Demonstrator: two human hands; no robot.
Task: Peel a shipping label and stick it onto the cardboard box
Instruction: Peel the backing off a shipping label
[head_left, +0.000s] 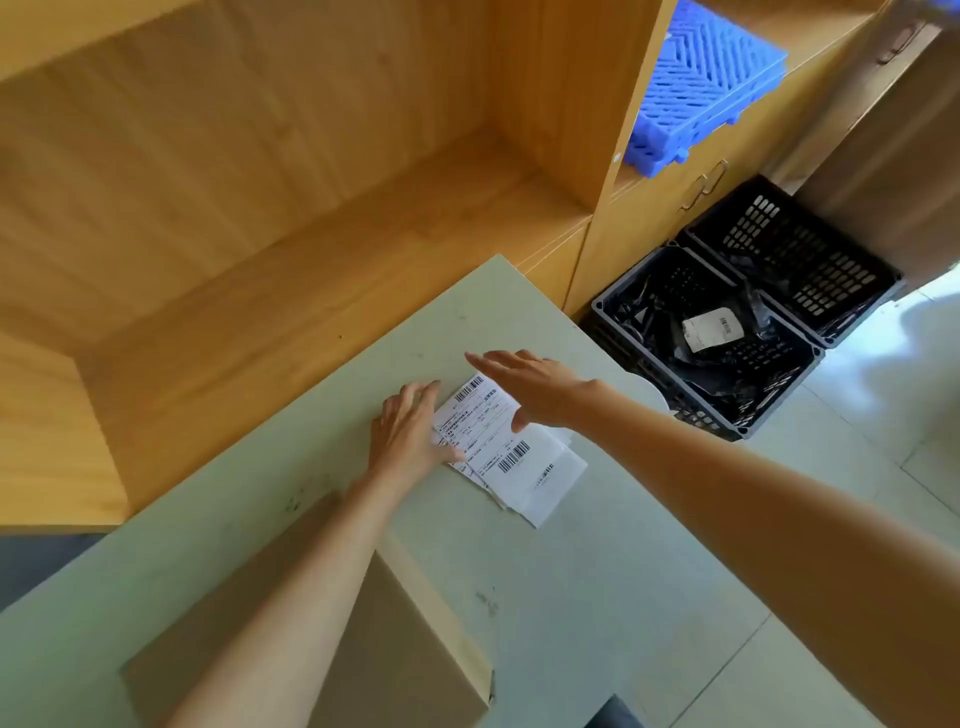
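A small stack of white shipping labels (511, 452) with barcodes lies on the pale green table (597, 571), near its far right edge. My left hand (410, 428) rests flat on the stack's left edge, fingers spread. My right hand (530, 387) hovers just above the stack's far end, fingers extended and apart, holding nothing. A plain brown cardboard box (395, 649) stands on the table near me, partly hidden under my left forearm.
A wooden shelf unit (260, 182) rises behind the table. Two black plastic crates (727, 332) sit on the floor to the right, one holding black bags and a labelled parcel (712, 328). Blue plastic grids (701, 88) lie on a shelf.
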